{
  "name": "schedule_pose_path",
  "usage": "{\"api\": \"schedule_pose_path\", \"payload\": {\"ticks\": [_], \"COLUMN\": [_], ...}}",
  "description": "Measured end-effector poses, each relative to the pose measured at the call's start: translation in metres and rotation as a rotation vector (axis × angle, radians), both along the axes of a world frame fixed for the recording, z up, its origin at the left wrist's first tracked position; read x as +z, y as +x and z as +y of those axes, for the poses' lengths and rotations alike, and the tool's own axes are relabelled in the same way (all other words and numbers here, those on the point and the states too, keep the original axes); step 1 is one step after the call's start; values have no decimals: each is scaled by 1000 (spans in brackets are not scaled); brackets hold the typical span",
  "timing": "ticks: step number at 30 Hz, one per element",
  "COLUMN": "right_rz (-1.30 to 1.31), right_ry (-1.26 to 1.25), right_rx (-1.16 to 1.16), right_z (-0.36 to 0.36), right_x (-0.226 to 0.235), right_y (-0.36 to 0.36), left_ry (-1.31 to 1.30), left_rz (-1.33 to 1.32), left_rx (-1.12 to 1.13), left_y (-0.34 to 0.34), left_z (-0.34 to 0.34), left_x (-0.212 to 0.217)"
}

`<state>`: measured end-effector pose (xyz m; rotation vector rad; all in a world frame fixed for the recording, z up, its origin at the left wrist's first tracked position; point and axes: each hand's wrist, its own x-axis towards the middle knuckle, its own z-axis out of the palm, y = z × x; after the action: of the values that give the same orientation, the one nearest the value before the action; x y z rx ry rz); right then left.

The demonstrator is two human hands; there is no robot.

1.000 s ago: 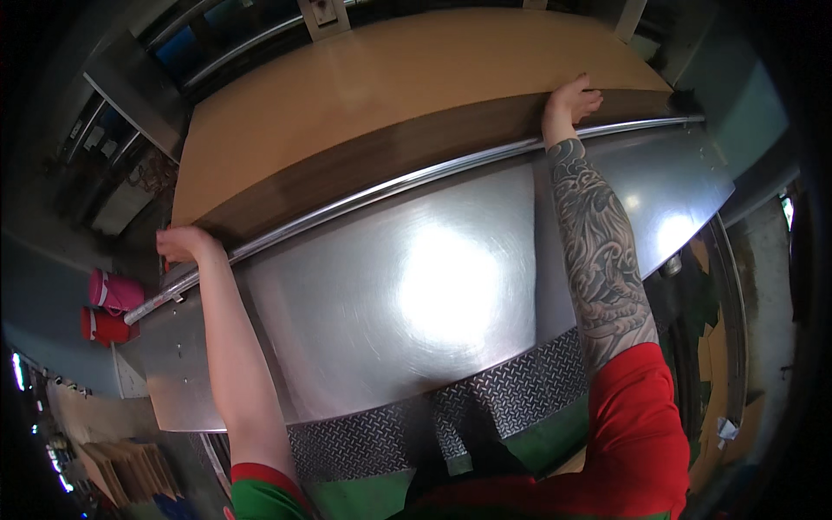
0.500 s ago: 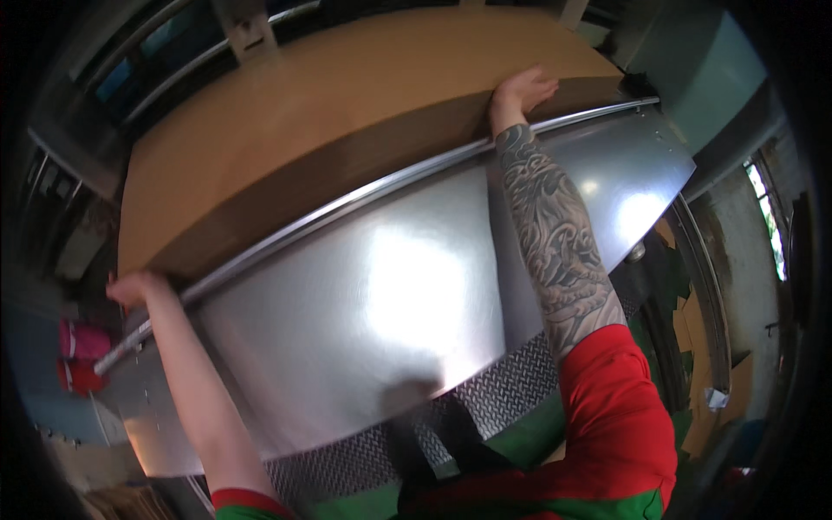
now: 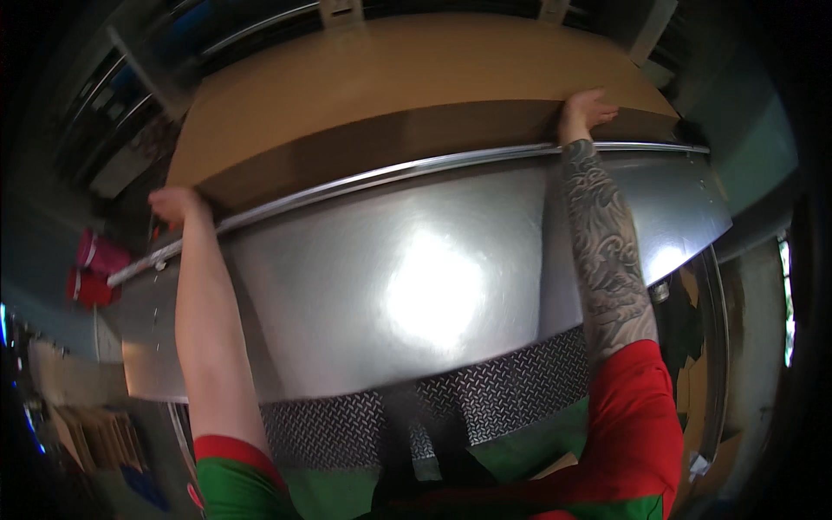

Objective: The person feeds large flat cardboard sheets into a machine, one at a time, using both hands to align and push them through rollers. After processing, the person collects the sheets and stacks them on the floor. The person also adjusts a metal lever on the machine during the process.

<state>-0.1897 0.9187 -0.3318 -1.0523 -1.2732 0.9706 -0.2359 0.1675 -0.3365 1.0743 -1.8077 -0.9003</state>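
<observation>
A large flat brown cardboard box lies across the far side of a shiny steel table. My left hand grips the box's near left corner, fingers curled over the edge. My right hand grips the top edge of the box near its right end, my tattooed forearm stretched over the steel. A metal rail runs along the table just below the box's front face.
A diamond-plate panel sits below the steel sheet. Pink and red objects lie at the far left. Shelving stands behind the box on the left, and cardboard scraps lie on the floor at right.
The view has swung, so the box and both hands sit more to the right and lower in the picture. Both hands keep their grip on the box's ends.
</observation>
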Motion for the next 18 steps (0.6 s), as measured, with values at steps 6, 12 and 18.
{"api": "schedule_pose_path", "payload": {"ticks": [6,12,18], "right_rz": [4,-908,-1909], "right_ry": [-206,981,-10], "right_rx": [1170,927,1232], "right_z": [-9,-52,-158], "right_x": [36,-98,-331], "right_y": [168,495,761], "left_ry": [-113,-656,315], "left_rz": [380,-62,-1462], "left_rx": [-603,-1309,-977], "left_y": [144,540,908], "left_z": [33,56,17], "left_x": [41,-100,-262]}}
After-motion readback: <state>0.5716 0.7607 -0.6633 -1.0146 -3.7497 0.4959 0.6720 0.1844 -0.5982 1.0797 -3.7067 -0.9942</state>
